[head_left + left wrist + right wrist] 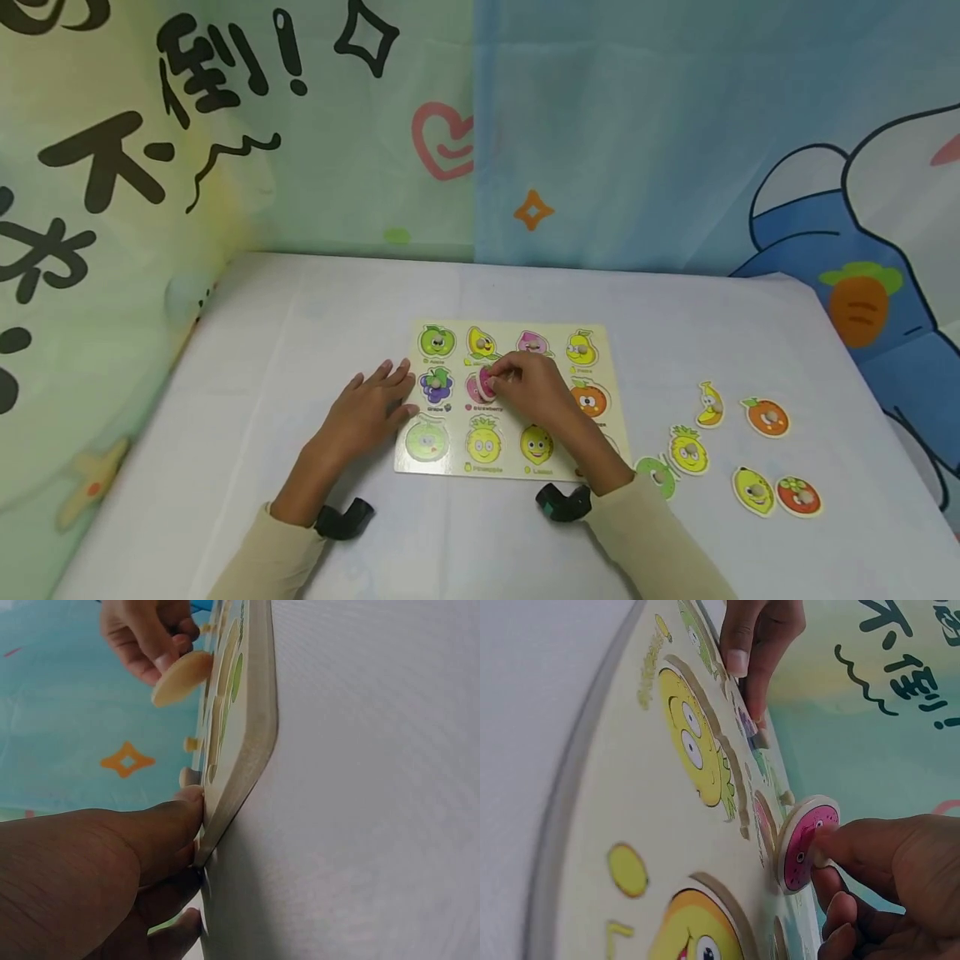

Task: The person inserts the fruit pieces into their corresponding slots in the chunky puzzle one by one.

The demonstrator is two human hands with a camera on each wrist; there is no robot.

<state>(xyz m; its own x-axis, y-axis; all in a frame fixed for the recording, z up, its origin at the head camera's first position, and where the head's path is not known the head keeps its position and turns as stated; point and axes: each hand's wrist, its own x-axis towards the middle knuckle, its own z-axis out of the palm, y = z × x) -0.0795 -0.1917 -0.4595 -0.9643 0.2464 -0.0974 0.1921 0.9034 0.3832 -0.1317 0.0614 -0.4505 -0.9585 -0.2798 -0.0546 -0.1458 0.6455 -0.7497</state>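
A wooden fruit puzzle board [452, 463] lies flat on the white table. My right hand [534, 390] pinches a pink strawberry piece [486, 383] by its small knob. In the right wrist view the strawberry piece [808, 844] is tilted on edge, over the board's strawberry recess [763, 821]. My left hand [367, 414] touches the board's left edge with fingers extended and spread. In the left wrist view that thumb rests at the board's edge beside the grape piece. A grape piece [437, 385] and a green apple piece [437, 341] sit in their recesses.
Loose pieces lie right of the board: a banana [709, 406], an orange [767, 417], a pineapple [687, 452], a lemon [753, 492], a tomato [798, 497] and a green piece [657, 477] by the right sleeve. A printed curtain [615, 133] hangs behind the table.
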